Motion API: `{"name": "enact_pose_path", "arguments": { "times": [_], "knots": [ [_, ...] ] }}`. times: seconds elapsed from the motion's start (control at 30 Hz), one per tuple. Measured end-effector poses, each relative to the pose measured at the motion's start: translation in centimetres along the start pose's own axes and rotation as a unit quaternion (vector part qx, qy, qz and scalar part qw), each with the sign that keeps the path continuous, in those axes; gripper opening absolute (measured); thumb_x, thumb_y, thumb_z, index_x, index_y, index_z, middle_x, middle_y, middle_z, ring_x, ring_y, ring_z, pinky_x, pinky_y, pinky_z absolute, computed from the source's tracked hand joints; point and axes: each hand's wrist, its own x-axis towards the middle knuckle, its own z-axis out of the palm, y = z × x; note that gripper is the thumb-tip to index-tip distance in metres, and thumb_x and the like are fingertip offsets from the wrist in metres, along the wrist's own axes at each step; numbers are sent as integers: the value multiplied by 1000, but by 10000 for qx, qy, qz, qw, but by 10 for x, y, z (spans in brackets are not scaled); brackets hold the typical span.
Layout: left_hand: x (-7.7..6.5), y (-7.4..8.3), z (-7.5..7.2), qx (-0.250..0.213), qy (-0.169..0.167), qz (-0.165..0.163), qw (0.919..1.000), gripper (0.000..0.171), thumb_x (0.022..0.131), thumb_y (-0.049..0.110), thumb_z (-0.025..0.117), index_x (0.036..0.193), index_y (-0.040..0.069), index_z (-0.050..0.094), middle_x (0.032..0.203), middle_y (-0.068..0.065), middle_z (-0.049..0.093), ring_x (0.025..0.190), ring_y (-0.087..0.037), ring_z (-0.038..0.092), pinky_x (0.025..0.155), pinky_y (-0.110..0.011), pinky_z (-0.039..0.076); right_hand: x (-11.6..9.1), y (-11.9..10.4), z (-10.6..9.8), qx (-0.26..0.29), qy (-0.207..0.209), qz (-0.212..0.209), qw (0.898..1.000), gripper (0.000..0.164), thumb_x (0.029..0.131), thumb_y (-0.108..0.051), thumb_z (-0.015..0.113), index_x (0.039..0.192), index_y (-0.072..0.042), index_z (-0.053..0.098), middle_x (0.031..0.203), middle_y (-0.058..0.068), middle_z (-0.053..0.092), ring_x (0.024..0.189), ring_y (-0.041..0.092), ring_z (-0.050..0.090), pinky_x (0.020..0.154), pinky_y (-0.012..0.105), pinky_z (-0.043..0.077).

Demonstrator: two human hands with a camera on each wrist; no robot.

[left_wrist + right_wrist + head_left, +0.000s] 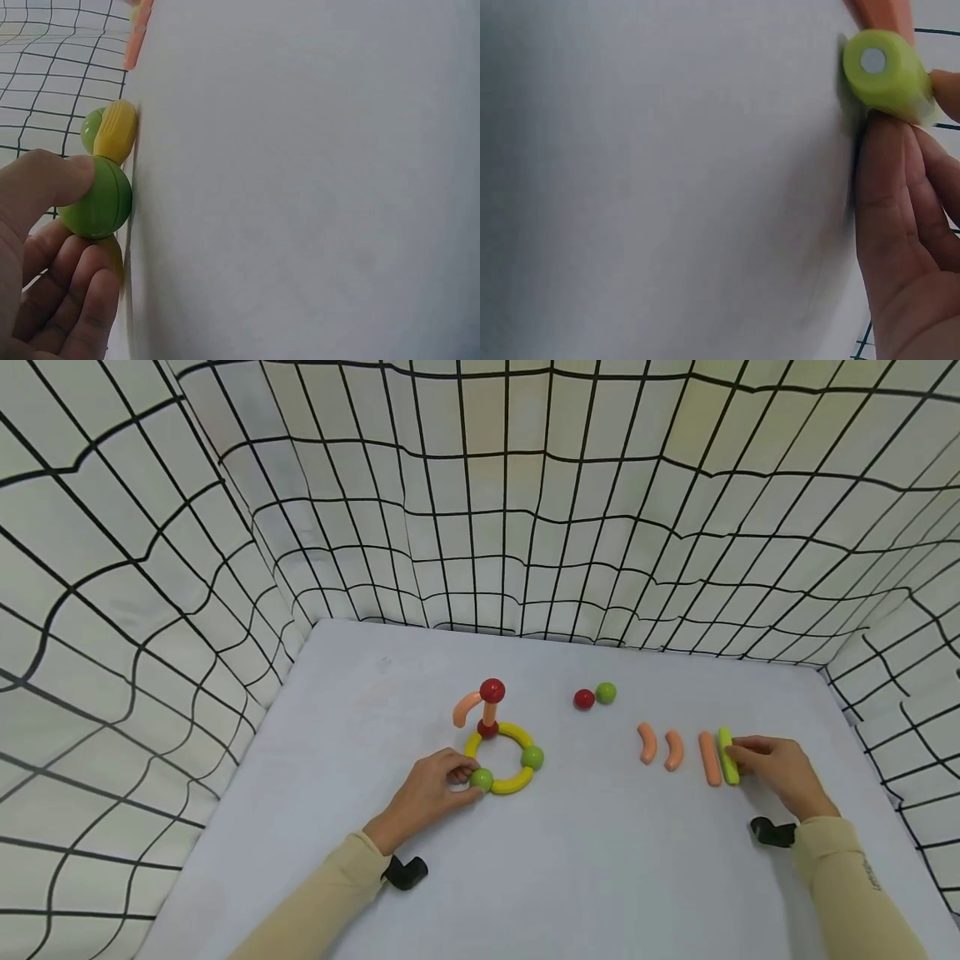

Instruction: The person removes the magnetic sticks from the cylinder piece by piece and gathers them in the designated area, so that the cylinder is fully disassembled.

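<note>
My left hand [431, 793] pinches a green ball [101, 199] between thumb and fingers. That ball joins yellow curved rods [512, 783] in a ring on the table, with a second green ball [533, 757] on its right side. At the ring's back sits a red ball [487, 727]; an orange straight rod [490, 713] rises from it to another red ball [492, 690], from which an orange curved rod [465, 708] hangs leftward. Over at the right, my right hand [780, 768] pinches a lime-green straight rod [881, 71], whose end shows a pale round disc.
Beside the lime rod lies an orange straight rod [709, 758], and left of it two orange curved rods [647, 743]. Farther back are a loose red ball [584, 699] and green ball [606, 692]. Black netting [480, 510] surrounds the white table [585, 877] at back and sides.
</note>
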Motion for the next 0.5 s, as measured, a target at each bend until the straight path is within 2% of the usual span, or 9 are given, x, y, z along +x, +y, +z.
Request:
{"name": "enact_pose_path", "arguments": {
  "times": [0.23,0.5],
  "knots": [
    [-1,-1,-1,39,-50,27,10000,29,84,20,87,109,10,75,98,2,70,87,-9,64,81,-22,59,-3,0,3,-202,-20,-57,9998,79,99,-60,58,144,5,54,147,32,52,125,39,53,97,53,50],
    [-1,0,-1,3,-49,30,10000,30,84,20,87,109,9,75,98,2,70,87,-9,64,81,-22,59,-4,-5,2,-451,60,-16,9990,79,98,-61,59,141,4,57,147,34,51,126,44,53,98,59,52]
  ]
}}
